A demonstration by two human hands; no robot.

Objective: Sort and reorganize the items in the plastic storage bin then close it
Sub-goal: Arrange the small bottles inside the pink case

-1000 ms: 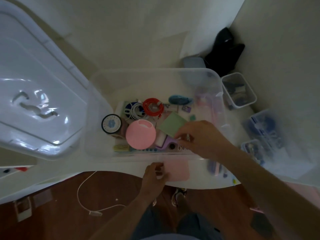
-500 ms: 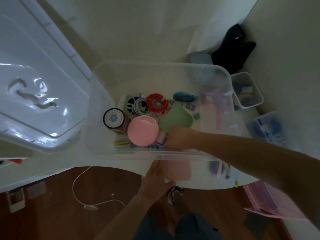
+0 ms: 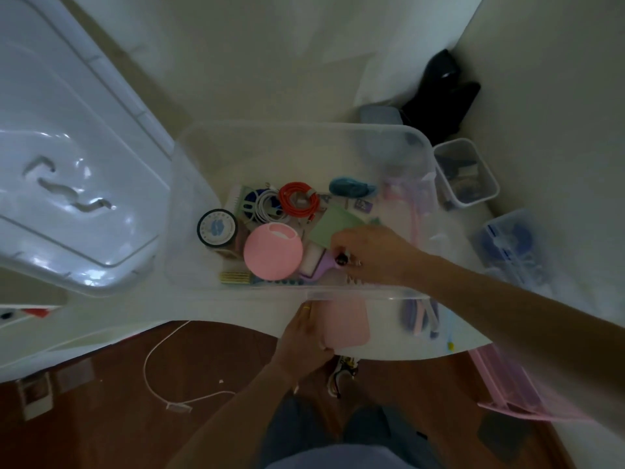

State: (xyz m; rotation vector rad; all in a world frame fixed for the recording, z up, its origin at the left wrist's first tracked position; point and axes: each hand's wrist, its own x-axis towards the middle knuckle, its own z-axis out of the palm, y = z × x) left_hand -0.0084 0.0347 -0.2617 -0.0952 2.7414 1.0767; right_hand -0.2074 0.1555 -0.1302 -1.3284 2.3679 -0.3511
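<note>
One clear bin (image 3: 419, 143) on white surface (image 3: 236, 319), dark wood floor (image 3: 101, 418)

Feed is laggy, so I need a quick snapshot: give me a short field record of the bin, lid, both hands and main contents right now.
bin: clear plastic storage bin, open
lid: white lid, off, lying left of the bin
right hand: right hand inside the bin, fingers curled round a small dark object, too small to identify
left hand: left hand outside the near wall, holding a pink flat item
contents: pink round disc, red coiled cable, white coiled cable, green card, tape roll
</note>
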